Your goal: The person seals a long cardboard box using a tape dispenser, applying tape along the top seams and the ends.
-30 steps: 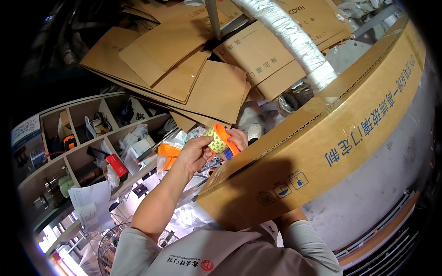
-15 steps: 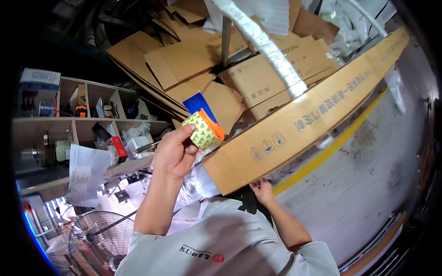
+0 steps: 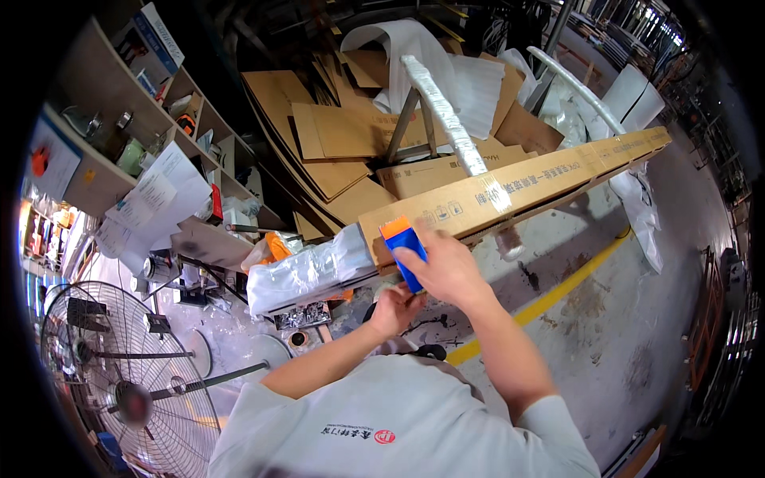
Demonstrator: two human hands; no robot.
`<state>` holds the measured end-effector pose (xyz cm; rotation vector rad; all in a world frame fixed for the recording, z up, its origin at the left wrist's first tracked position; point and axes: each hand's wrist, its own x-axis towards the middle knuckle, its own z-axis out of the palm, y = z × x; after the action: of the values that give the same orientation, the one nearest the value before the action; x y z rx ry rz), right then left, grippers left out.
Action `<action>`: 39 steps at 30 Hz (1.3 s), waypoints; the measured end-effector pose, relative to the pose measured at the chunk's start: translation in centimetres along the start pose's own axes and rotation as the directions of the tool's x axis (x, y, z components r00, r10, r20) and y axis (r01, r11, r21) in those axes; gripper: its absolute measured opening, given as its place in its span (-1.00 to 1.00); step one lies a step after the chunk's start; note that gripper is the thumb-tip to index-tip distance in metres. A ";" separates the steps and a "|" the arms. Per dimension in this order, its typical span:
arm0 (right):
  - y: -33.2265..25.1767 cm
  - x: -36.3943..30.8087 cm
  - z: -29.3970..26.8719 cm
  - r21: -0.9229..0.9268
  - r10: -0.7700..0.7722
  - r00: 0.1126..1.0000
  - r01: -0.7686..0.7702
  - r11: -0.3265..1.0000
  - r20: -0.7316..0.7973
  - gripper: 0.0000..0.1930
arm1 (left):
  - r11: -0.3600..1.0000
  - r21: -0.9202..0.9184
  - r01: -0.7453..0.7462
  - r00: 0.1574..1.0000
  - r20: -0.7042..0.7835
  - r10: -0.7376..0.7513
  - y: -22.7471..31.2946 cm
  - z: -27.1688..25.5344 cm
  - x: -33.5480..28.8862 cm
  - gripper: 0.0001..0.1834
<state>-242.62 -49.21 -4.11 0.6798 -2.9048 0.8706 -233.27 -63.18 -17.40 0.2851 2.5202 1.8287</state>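
My right hand (image 3: 453, 269), partly blurred, grips a tape dispenser (image 3: 409, 259) with an orange top edge and a blue body. The dispenser is against the near side of a long cardboard box (image 3: 550, 169), close to its left end. Just below it, my left hand (image 3: 396, 311) is curled at the box's lower edge, fingertips near the dispenser's lower end. What those fingers pinch, if anything, is hidden. Out of the box's left end sticks a long piece wrapped in clear plastic (image 3: 307, 275). A strip of clear tape (image 3: 496, 193) crosses the box further right.
A silver-wrapped bar (image 3: 446, 115) meets the box's far side. Flattened cardboard (image 3: 343, 131) is stacked behind. Shelving compartments (image 3: 171, 119) with papers (image 3: 155, 191) stand left, above a large wire fan (image 3: 131, 374). A yellow line (image 3: 574, 279) runs along the floor to the right.
The tape dispenser has passed from my raised left hand to my right hand and come down to the box. My left hand has dropped to the box's lower edge. The view has turned.
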 end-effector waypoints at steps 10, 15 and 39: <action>-3.1 -1.5 4.8 -0.151 0.152 0.985 -0.138 0.979 0.083 -0.13 | 0.759 0.585 -0.287 0.921 -0.050 0.387 0.3 -8.1 3.8 -0.65; -2.8 -2.8 4.0 -0.068 0.097 0.995 -0.095 0.993 0.027 -0.25 | 0.966 0.217 -0.143 0.974 -0.143 0.176 -3.8 -8.4 5.1 -0.70; 8.9 -12.4 22.3 0.095 0.080 0.969 -0.059 0.994 -0.232 -0.16 | 0.625 0.741 -0.246 0.954 0.300 0.019 3.2 -6.7 12.4 -0.03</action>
<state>-233.08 -49.45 -29.35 0.4460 -2.7060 1.0151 -245.83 -66.59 -11.09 0.6833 2.9588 0.5107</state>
